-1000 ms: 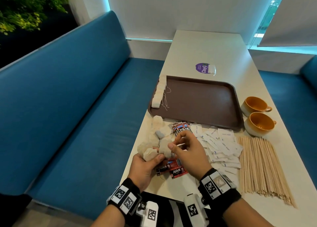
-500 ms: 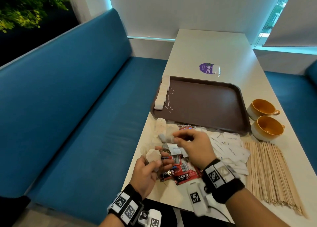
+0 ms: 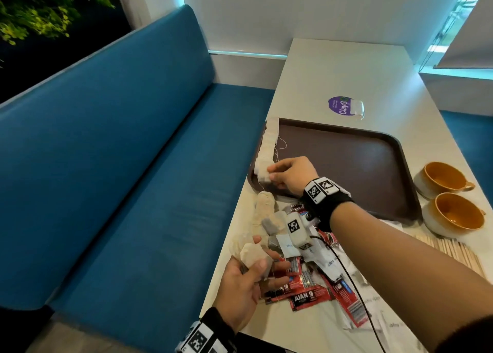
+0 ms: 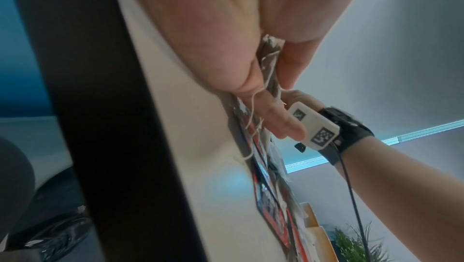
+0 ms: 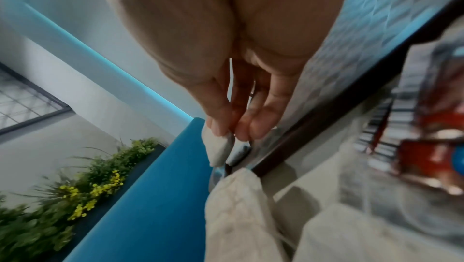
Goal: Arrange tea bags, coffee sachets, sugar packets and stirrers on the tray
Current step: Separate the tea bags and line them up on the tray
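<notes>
A tea bag (image 3: 264,177) is being pinched between the thumb and fingertips of the right hand (image 3: 289,175) at the near left corner of the tray (image 3: 373,149), at the near end of the row of tea bags (image 3: 268,144) that is lying along the tray's left edge. In the right wrist view, the fingertips (image 5: 247,127) are being closed on the bag (image 5: 220,151) just above the tray's rim.

Another tea bag (image 3: 253,254) is being held in the left hand (image 3: 245,286), with the thumb curled over it, above the near left part of the surface (image 3: 346,67). In the left wrist view, strings are hanging from this grip (image 4: 270,63).

More loose tea bags (image 3: 264,211) are lying between tray and left hand. Red coffee sachets (image 3: 306,296) and white sugar packets (image 3: 332,266) are spread under the right forearm. Stirrers (image 3: 453,251) are partly being hidden at the right, near the two cups (image 3: 450,214).
</notes>
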A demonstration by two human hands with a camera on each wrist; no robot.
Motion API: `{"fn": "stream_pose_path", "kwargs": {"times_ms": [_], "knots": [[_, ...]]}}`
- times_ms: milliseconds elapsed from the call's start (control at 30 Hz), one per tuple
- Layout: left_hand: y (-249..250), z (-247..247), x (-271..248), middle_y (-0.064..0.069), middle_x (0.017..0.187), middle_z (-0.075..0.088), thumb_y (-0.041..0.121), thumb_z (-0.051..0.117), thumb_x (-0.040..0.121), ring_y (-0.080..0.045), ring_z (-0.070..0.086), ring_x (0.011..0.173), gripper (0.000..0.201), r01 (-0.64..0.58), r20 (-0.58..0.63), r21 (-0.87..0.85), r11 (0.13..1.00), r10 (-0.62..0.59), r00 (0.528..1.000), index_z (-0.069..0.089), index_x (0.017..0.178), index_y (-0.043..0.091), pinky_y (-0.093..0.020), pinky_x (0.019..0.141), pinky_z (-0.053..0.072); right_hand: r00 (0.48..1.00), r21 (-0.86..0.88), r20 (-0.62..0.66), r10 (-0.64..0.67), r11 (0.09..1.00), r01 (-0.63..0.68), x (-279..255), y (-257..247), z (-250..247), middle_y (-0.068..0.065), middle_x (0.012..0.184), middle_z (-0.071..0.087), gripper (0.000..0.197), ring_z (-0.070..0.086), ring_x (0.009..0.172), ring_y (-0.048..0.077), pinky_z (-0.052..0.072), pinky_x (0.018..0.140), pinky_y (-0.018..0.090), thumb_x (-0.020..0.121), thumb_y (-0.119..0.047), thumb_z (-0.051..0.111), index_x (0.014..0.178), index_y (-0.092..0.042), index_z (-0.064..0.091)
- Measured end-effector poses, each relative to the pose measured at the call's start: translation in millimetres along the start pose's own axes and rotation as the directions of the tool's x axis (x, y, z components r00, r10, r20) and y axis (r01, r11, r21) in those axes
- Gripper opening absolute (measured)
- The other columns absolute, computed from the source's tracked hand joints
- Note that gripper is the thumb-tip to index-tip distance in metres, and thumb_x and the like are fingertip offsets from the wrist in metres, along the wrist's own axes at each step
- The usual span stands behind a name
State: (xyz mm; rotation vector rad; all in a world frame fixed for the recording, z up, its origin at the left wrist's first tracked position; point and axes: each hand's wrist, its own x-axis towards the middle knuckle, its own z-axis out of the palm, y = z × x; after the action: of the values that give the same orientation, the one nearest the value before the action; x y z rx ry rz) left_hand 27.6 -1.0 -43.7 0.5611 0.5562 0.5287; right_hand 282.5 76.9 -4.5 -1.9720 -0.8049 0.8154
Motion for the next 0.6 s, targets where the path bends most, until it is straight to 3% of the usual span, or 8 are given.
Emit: {"fn": "stream_pose_path", "kwargs": {"times_ms": [133, 233, 367, 500, 600], "knots": [[1, 0, 1, -0.027, 0.114, 0.069, -0.002, 0.059, 0.092, -0.048, 0.069, 0.102, 0.031, 0.016, -0.010, 0.029, 0.999, -0.016, 1.000, 0.058, 0.123, 0.003, -0.041, 0.065, 0.064, 0.998, -0.092, 0.041, 0.045, 0.995, -0.041, 14, 1, 10, 0.001, 0.086, 0.079, 0.011, 0.076, 0.085, 0.018, 0.063, 0.081, 0.031, 0.085, -0.012, 0.082, 0.091, -0.020, 0.081], [-2, -3, 4, -0.028, 0.120, 0.068, 0.000, 0.059, 0.094, -0.048, 0.069, 0.103, 0.032, 0.025, -0.023, 0.046, 0.999, -0.024, 0.999, 0.055, 0.125, -0.003, -0.038, 0.065, 0.064, 0.998, -0.153, 0.026, 0.050, 0.987, -0.046, 20, 1, 15, -0.001, 0.085, 0.078, 0.010, 0.074, 0.081, 0.014, 0.060, 0.083, 0.029, 0.084, -0.014, 0.083, 0.089, -0.023, 0.081], [-2, -4, 4, -0.029, 0.114, 0.070, 0.008, 0.068, 0.092, -0.045, 0.070, 0.100, 0.030, 0.010, 0.012, 0.074, 0.997, -0.011, 1.000, 0.061, 0.119, -0.004, -0.036, 0.069, 0.064, 1.000, -0.238, -0.004, 0.028, 0.971, -0.028, 25, -1, 21, -0.004, 0.090, 0.077, 0.009, 0.068, 0.080, 0.009, 0.057, 0.084, 0.027, 0.082, -0.017, 0.084, 0.086, -0.024, 0.081], [-3, -7, 4, -0.026, 0.115, 0.069, 0.006, 0.063, 0.082, -0.044, 0.070, 0.098, 0.045, -0.018, 0.046, 0.077, 0.997, 0.014, 0.999, 0.054, 0.125, -0.005, -0.037, 0.072, 0.063, 1.000, -0.286, -0.009, 0.020, 0.958, -0.022, 24, -4, 25, -0.007, 0.090, 0.073, 0.008, 0.067, 0.088, 0.010, 0.050, 0.075, 0.021, 0.082, -0.019, 0.083, 0.081, -0.025, 0.079], [-4, -9, 3, -0.026, 0.108, 0.070, 0.004, 0.055, 0.080, -0.046, 0.068, 0.098, 0.043, -0.027, 0.049, 0.078, 0.997, 0.023, 0.999, 0.056, 0.123, -0.004, -0.037, 0.072, 0.063, 1.000, -0.259, -0.012, 0.014, 0.966, -0.017, 20, -6, 21, -0.007, 0.089, 0.072, 0.006, 0.066, 0.085, 0.009, 0.047, 0.065, 0.019, 0.083, -0.021, 0.083, 0.086, -0.025, 0.079]]}}
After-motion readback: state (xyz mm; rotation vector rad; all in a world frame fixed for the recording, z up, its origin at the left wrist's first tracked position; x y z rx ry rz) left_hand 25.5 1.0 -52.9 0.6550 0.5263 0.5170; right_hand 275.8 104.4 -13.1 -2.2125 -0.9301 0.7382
